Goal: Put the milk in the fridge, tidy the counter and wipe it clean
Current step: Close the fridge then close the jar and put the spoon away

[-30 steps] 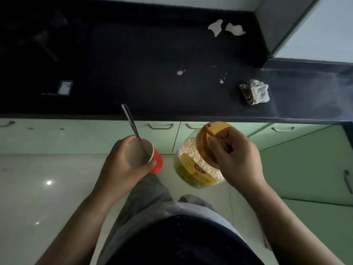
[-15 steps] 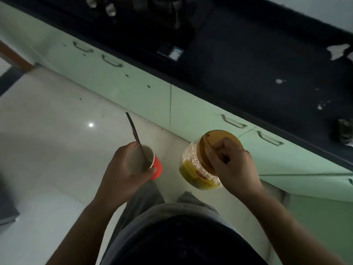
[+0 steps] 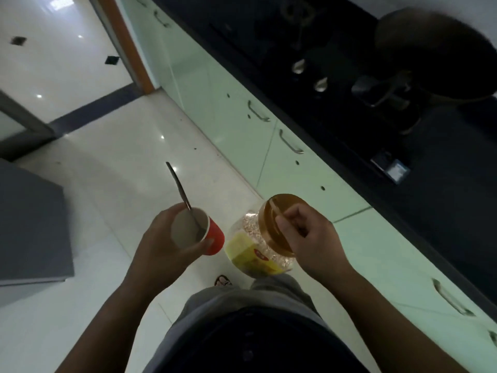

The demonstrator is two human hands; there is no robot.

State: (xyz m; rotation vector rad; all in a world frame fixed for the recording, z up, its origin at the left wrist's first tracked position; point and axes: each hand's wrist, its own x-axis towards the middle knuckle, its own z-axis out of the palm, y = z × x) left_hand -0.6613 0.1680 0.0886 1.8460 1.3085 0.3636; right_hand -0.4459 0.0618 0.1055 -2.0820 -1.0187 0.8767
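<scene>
Clasping a red cup (image 3: 212, 238), left hand (image 3: 161, 249); right hand (image 3: 314, 243) grips jar (image 3: 258, 249) by its lid handle.

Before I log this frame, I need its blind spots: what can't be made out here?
All in the head view:
- Red cup: contents hidden by its wall and shadow.
- Spoon: bowl sunk in the cup.
- Jar: label too blurred to read; right hand covers part of the lid.
- Dark pan: cut off by the right edge, interior in shadow.
- Left hand: fingers hidden behind the cup.
</scene>
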